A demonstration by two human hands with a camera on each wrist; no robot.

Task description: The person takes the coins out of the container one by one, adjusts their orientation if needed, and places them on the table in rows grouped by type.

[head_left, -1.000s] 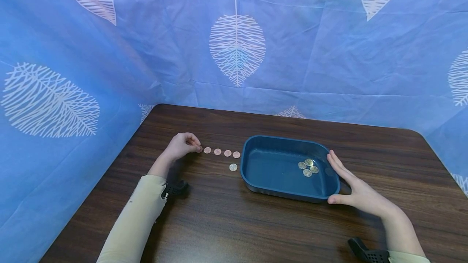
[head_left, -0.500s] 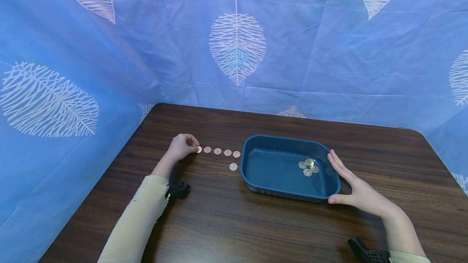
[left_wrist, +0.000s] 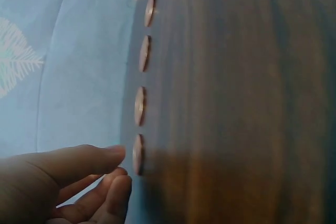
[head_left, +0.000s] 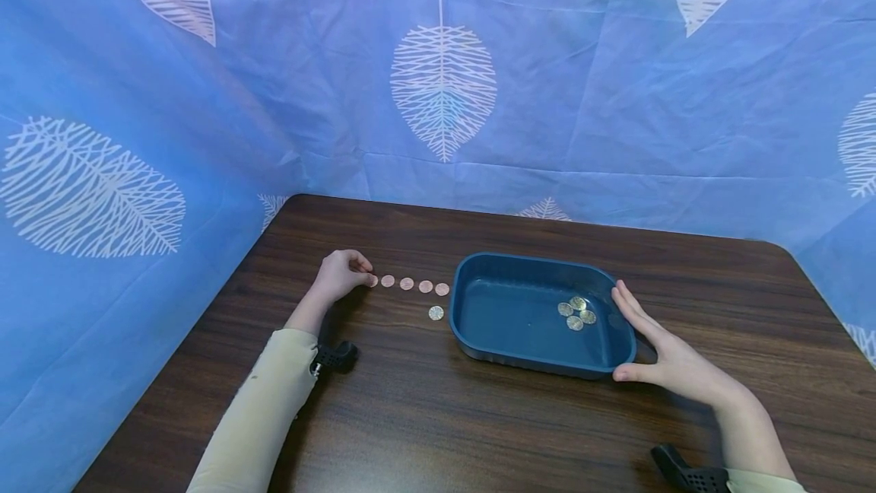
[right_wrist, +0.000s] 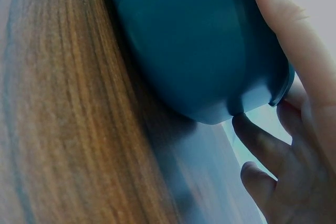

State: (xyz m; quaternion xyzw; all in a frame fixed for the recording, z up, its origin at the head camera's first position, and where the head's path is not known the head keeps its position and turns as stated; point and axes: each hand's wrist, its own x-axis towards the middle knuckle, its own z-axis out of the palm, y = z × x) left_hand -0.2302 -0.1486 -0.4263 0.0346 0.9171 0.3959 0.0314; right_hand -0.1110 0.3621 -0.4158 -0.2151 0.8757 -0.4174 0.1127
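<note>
In the head view a row of several copper coins runs along the dark wood table, left of a blue plastic tray. My left hand is at the row's left end, its fingertips beside the last copper coin. The left wrist view shows that coin flat on the table, a narrow gap from the loosely bent thumb and fingers. My right hand grips the tray's right end, thumb at the near corner and fingers at the far corner. Several gold-coloured coins lie inside the tray.
One silvery coin lies on the table below the copper row, close to the tray's left wall. Behind the table and along its left side hangs a blue cloth with white leaf prints.
The left fingertips shift very slightly about the leftmost copper coin, which showed more of its face half a second ago. The right hand, tray and other coins stay put.
</note>
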